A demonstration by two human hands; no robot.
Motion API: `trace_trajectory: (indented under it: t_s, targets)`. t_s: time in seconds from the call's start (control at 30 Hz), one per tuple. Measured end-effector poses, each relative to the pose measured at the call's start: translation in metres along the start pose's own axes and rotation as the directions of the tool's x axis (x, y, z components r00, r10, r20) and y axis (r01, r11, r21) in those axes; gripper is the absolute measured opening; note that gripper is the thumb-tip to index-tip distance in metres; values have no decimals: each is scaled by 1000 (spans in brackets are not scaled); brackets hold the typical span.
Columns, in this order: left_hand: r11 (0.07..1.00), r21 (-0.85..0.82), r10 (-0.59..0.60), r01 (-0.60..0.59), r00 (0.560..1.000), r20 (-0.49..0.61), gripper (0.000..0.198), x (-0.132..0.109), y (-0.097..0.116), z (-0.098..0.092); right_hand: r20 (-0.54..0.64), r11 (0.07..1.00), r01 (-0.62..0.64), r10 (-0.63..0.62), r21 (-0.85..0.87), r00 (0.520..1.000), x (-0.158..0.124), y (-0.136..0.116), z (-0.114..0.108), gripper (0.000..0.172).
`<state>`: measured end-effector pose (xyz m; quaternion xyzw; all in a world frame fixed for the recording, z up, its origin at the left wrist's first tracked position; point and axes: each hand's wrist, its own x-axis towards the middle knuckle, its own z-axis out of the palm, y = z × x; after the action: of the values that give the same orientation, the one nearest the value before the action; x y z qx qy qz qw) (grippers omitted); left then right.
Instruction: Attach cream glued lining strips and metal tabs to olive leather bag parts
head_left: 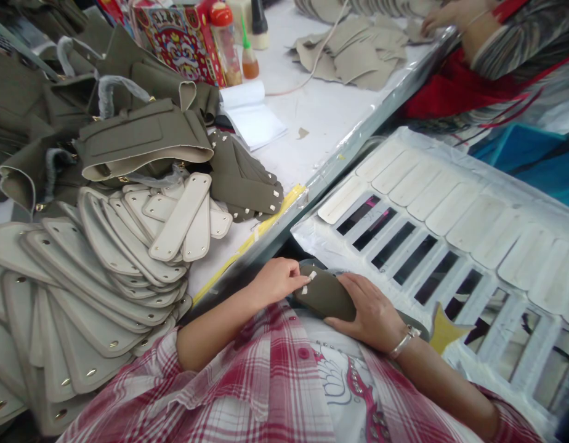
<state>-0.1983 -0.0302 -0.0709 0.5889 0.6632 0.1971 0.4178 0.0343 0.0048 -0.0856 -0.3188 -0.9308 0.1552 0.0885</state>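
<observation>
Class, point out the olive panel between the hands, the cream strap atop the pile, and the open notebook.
Olive panel [322,296], head view, middle.
Cream strap [179,216], head view, middle.
Open notebook [252,117], head view, page.

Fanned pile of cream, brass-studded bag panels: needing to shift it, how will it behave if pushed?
The cream panels look fairly stiff, holding their shape at the edges, yet their overlapping, sloping pile would probably slide apart if pushed.

Red plaid shirt [247,381], white studded top [340,381], silver bangle [404,342]
</observation>
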Motion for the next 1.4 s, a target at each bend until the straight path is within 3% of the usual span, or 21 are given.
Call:
trace_trajectory:
  t_s: [0.4, 0.57, 0.67, 0.9, 1.03, 1.27, 1.4]
  targets:
    - [973, -222, -52, 60, 998, 40, 27, 7, -16, 11, 56, 997, -55, 52, 50, 997, 1, 2, -1, 70]
    - [955, -294, -45, 36, 999, -26, 20, 6, -13, 16, 62, 992, -110, 107, 55, 992, 8, -8, -1, 75]
    - [953, -302, -38, 18, 997, -63, 22, 3, -12, 20, 65, 984, -155, 150, 85, 987, 14, -16, -3, 73]
    - [965, -263, 1, 1, 1000, 6, 28, 4, -9, 18, 67, 978, -160, 152, 132, 986, 19, -20, -6, 64]
    - [978, -207, 42, -32, 998, 44, 28, 7, -7, 13, 66, 979, -166, 160, 116, 985, 5, -14, -8, 71]
    - [989, -134, 66, -55, 994, 85, 29, 8, -8, 13, 56, 984, -179, 179, 1, 982, -53, 12, -17, 75]
    - [997, -34, 73, -70, 992, 108, 33, 9, -11, 6, 42, 981, -139, 146, -134, 988, -61, 13, -15, 81]
